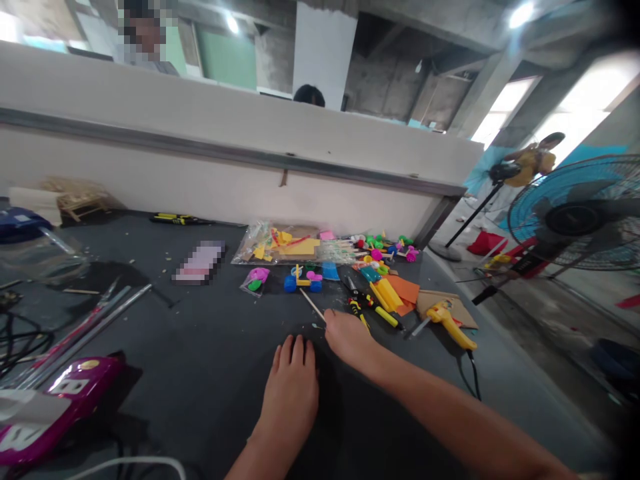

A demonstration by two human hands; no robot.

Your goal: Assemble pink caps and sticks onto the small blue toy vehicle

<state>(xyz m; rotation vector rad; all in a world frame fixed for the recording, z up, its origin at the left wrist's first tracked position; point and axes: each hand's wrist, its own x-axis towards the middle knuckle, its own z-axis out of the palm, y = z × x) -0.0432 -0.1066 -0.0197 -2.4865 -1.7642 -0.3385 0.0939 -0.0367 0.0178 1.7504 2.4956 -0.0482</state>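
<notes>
The left hand (290, 393) and the right hand (347, 340) are apart but near each other, above a dark mat (200, 347). The left hand lies flat on the mat with its fingers together, and it holds nothing. The right hand reaches forward, and at its fingertips is the end of a thin wooden stick (313, 305), which seems pinched there. The stick points away from the person and to the left, and its far end is just beside a small toy frame with blue wheels (303, 282).

Ahead of the hands lie many craft pieces. A clear plastic bag (277, 243) with yellow pieces is beyond the stick, and a small bag (255, 281) with pink and green pieces is ahead of the left hand. Ahead and to the right of the right hand are two screwdrivers (360, 308), yellow sticks (386, 295), orange sheets (404, 292) and a yellow glue gun (447, 323) on cardboard. Far to the left of the left hand are metal rods (85, 327) and a purple toy car shell (60, 400). A blue fan (575, 213) stands beyond the mat, to the right.
</notes>
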